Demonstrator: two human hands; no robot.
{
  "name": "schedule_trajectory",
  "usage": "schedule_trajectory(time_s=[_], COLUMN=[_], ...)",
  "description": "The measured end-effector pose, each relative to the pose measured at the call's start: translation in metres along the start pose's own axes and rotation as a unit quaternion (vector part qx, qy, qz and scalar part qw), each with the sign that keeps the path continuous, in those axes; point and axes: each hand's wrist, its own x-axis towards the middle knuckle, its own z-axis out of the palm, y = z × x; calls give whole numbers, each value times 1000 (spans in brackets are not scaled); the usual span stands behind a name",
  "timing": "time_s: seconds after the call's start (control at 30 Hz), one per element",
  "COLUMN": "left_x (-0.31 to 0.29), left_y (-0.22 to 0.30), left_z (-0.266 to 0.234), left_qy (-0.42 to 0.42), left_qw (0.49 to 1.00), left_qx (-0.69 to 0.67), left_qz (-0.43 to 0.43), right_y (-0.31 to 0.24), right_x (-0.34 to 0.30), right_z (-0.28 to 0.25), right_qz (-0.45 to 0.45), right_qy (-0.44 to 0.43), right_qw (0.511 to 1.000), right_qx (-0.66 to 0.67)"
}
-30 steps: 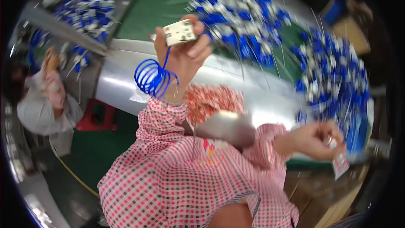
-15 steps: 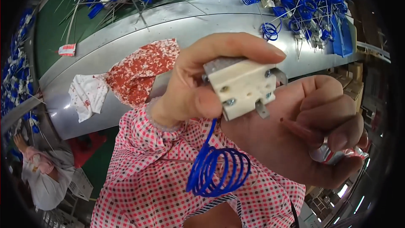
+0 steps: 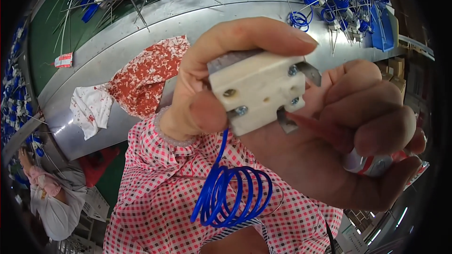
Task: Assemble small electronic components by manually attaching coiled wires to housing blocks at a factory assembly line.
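Note:
My left hand [image 3: 207, 75] grips a thermostat [image 3: 263, 91] up close, its cream block held between thumb and fingers. Screws and bent metal terminals show on its face and right edge. From it hangs a coil of blue capillary tube [image 3: 235, 193], in front of my pink checked sleeve and clothing. My right hand [image 3: 362, 122] is closed around a silver, white and red tube [image 3: 372, 162], mostly hidden by the fingers. A thin reddish pointed tip [image 3: 315, 124] sticks out of that hand and reaches the lower terminal; whether it touches is unclear.
Behind my hands runs a metal ledge [image 3: 155, 19] beside a green surface [image 3: 44, 42]. A red-and-white patterned cloth [image 3: 141, 75] lies on the ledge. Piles of thermostats with blue coils [image 3: 339, 0] stand beyond. At the lower left is another person's arm [image 3: 44, 181].
The thermostat has come closer and shifted slightly left and up. The reddish tip in my right hand has moved to its lower terminal.

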Motion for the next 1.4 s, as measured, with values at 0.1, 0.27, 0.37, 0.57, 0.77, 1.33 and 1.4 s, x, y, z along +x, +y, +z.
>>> schedule_trajectory(time_s=[0.1,0.27,0.37,0.57,0.77,1.33,1.4], left_x=[-3,1,1,-3,-6,-12,-12], left_y=[-3,-11,-11,-3,9,0,2], left_z=[9,26,31,32,31,29,28], left_qy=[60,145,178,200,207,233,206], left_qw=[997,983,974,977,977,971,977], left_qx=[-24,-75,-92,-48,25,-42,-50], left_qz=[34,85,107,62,-35,41,35], right_y=[14,10,6,6,-3,26,23], right_x=[-1,-3,-4,-4,-7,-14,-13], right_z=[5,6,3,11,12,32,24], right_qz=[-50,-51,-37,-50,-35,-165,-138], right_qy=[15,2,-25,-67,-78,94,28], right_qw=[998,998,997,993,982,982,987], right_qx=[27,-28,-62,-88,-168,-11,-77])
